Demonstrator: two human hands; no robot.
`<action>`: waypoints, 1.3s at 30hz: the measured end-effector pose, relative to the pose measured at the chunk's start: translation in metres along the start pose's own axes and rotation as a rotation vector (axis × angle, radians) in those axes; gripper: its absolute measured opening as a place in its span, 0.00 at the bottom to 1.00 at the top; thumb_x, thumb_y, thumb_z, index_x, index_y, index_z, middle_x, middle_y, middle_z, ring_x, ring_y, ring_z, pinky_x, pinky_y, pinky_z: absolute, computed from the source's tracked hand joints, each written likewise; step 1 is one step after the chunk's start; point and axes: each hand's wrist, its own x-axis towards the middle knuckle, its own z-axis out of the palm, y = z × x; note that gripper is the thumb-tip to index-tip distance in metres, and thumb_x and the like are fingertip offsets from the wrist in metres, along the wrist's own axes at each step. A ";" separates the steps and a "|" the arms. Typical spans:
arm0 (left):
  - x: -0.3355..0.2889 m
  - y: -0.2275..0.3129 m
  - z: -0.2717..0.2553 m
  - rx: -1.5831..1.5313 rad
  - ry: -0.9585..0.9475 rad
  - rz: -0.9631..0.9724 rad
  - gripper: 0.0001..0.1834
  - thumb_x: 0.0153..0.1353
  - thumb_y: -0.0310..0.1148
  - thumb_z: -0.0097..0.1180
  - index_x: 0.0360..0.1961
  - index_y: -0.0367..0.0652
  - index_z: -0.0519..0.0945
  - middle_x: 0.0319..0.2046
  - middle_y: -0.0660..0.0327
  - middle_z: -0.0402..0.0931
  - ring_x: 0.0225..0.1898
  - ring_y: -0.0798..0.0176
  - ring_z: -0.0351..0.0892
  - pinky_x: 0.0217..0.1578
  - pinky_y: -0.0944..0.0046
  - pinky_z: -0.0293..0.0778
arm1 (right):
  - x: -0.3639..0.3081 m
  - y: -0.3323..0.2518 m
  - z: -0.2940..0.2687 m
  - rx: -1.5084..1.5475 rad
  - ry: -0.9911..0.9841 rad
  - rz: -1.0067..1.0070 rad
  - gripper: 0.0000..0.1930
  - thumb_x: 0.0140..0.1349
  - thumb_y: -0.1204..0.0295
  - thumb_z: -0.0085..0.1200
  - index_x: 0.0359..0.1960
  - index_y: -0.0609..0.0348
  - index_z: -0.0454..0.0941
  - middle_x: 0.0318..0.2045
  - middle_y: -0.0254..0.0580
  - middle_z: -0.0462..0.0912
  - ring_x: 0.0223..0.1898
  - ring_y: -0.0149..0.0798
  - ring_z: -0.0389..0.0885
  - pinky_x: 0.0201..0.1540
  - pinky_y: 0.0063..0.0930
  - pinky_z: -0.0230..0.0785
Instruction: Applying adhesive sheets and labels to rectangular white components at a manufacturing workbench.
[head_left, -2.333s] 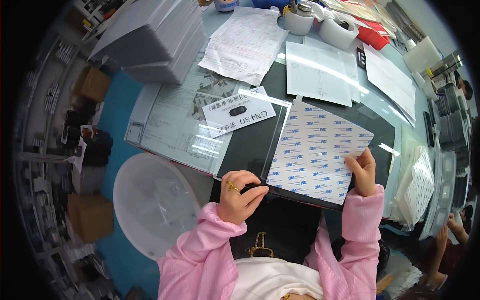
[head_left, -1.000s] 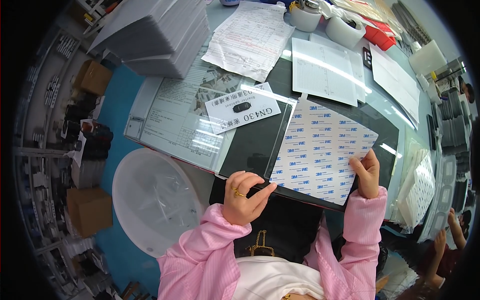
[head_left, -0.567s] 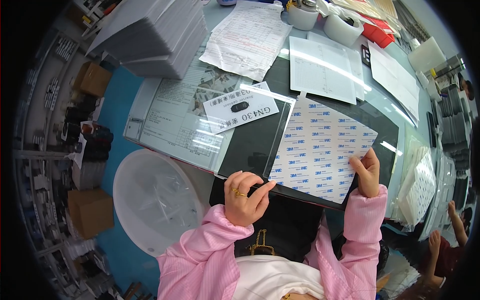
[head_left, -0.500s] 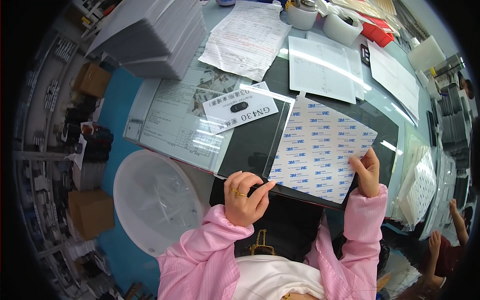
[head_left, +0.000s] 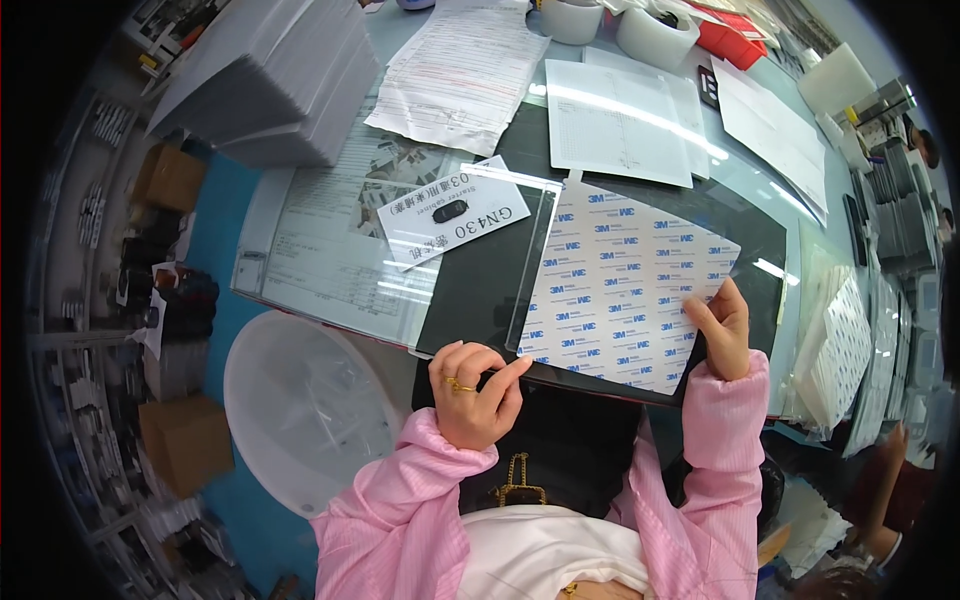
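A white adhesive sheet (head_left: pixel 628 290) with repeated blue print lies slanted on the table's dark mat. My right hand (head_left: pixel 722 325) pinches its right edge, thumb on top. Close to the sheet's near left corner is my left hand (head_left: pixel 474 395), with curled fingers and the thumb tip at that corner; whatever they grip is hidden. A clear plastic panel (head_left: pixel 538 265) with a shiny edge borders the sheet's left side. Farther left, a white printed card (head_left: pixel 455 225) with a small dark picture lies tilted.
A white round bin (head_left: pixel 300 410) with clear scraps stands left of my legs. A tall stack of grey-white sheets (head_left: pixel 270 95), crumpled paper forms (head_left: pixel 460 75) and a pale grid plate (head_left: pixel 615 120) lie beyond. Wrapped printed sheets (head_left: pixel 838 350) are at right, near another person's arm (head_left: pixel 888 480).
The view has shifted slightly, so the table's things sit a little further left and higher. Both hands stay at the sheet. The other person's arm at the lower right has moved.
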 end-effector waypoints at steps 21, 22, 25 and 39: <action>0.002 0.006 0.000 0.011 -0.045 0.012 0.18 0.44 0.21 0.61 0.40 0.49 0.85 0.37 0.64 0.68 0.43 0.57 0.70 0.53 0.50 0.64 | -0.002 0.004 -0.004 -0.014 -0.050 -0.068 0.18 0.66 0.79 0.54 0.56 0.66 0.68 0.50 0.47 0.81 0.49 0.36 0.82 0.52 0.29 0.75; 0.002 0.006 0.000 0.011 -0.051 0.007 0.19 0.44 0.21 0.61 0.40 0.49 0.85 0.37 0.64 0.68 0.43 0.57 0.70 0.53 0.50 0.64 | -0.002 0.004 -0.004 -0.013 -0.055 -0.073 0.18 0.66 0.78 0.54 0.57 0.66 0.68 0.50 0.47 0.80 0.49 0.36 0.82 0.52 0.29 0.75; 0.002 0.008 -0.001 0.011 -0.066 0.004 0.19 0.45 0.21 0.61 0.41 0.49 0.85 0.38 0.64 0.68 0.43 0.57 0.70 0.53 0.50 0.64 | -0.003 0.006 -0.005 -0.006 -0.060 -0.082 0.18 0.66 0.78 0.54 0.57 0.66 0.68 0.50 0.47 0.80 0.49 0.36 0.82 0.52 0.28 0.75; 0.003 0.018 -0.002 0.034 -0.125 -0.008 0.19 0.47 0.21 0.61 0.43 0.49 0.84 0.39 0.63 0.69 0.44 0.57 0.70 0.57 0.47 0.61 | -0.005 0.002 -0.003 0.001 -0.074 -0.077 0.19 0.66 0.81 0.53 0.58 0.66 0.68 0.50 0.45 0.80 0.51 0.34 0.80 0.54 0.28 0.74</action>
